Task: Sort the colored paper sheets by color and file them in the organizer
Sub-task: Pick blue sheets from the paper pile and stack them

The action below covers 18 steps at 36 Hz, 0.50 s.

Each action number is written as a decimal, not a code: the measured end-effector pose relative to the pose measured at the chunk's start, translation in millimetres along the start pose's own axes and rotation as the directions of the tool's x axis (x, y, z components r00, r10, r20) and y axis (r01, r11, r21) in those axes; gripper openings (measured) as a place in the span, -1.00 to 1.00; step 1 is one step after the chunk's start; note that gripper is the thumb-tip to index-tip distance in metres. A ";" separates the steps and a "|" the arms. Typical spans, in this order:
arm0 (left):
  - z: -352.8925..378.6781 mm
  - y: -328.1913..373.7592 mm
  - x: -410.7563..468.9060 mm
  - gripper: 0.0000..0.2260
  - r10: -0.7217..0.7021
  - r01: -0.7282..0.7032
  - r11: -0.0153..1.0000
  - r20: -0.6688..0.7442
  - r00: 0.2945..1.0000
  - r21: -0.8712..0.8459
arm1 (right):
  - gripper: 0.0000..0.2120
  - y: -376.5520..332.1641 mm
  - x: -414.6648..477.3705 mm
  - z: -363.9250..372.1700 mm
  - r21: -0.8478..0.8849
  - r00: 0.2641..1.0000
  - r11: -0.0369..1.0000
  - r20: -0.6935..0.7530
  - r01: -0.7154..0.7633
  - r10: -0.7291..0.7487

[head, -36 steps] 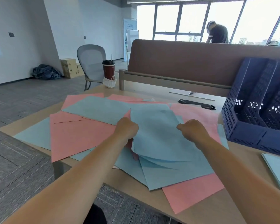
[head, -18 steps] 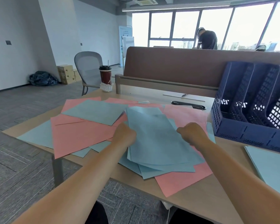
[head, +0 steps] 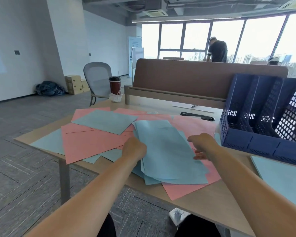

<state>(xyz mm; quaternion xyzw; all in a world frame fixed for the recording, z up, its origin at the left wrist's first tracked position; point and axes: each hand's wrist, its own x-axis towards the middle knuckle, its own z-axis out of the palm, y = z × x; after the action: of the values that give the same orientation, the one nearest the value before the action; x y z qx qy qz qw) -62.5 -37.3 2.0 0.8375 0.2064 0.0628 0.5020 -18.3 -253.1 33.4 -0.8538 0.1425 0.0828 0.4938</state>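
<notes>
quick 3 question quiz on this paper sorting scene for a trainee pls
1. What does the left hand grip? A) a stapler B) the stack of blue sheets C) a ruler
2. True or false: the coffee cup stands on the stack of blue sheets.
3. On which side of the hands does the organizer stand?

Key: 1 B. 2 False: the coffee cup stands at the far corner of the table. 3 The right.
</notes>
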 end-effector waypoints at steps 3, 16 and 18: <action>-1.3 0.6 -1.4 -0.77 -0.018 0.018 1.000 -0.011 1.000 -0.014 | -0.78 1.9 -0.2 -0.9 -0.041 1.000 0.999 -0.014 0.008 -0.009; -10.2 -5.1 -2.4 -0.85 -0.036 0.042 0.998 0.119 0.992 -0.055 | -0.79 14.5 7.3 5.4 -0.005 0.998 1.000 0.053 0.029 -0.029; -14.3 -6.1 -2.4 -0.76 -0.015 0.028 0.996 0.151 0.988 -0.081 | -0.83 16.0 9.4 4.8 0.074 0.997 0.997 0.073 -0.001 -0.005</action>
<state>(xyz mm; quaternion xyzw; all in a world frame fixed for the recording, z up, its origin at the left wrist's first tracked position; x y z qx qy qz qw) -70.8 -24.2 4.0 0.8161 0.1742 0.0024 0.5511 -14.6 -258.1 15.3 -0.8315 0.1264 0.1081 0.5300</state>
